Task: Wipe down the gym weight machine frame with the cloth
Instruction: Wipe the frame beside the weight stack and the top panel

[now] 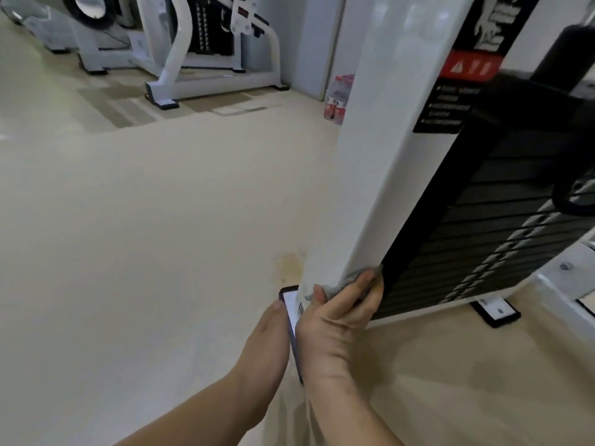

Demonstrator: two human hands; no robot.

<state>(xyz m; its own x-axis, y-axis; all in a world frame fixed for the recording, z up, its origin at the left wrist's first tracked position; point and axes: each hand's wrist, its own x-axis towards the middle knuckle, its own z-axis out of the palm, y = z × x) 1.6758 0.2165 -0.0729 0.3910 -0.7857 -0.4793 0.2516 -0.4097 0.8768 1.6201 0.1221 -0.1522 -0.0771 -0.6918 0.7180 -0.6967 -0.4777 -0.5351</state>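
The gym had a pale beige floor [145, 220], with a second white machine [180, 59] standing well back on the left and a pack of bottles [337, 98] against the far wall. In the foreground the white frame [370, 156] rose as a broad post beside the black weight stack [483, 226], a black-and-red label [463, 78] higher up. The grey cloth [349, 281] sat at the post's lowest corner, just above the foot [289, 299]. The right hand [335, 323] gripped the cloth, fingers and thumb curled round it and pressing it to the frame. The left hand [269, 339] reached beside the foot (its fingers were hidden, so their state could not be told). A yellowish stain [289, 262] marked the floor nearby.
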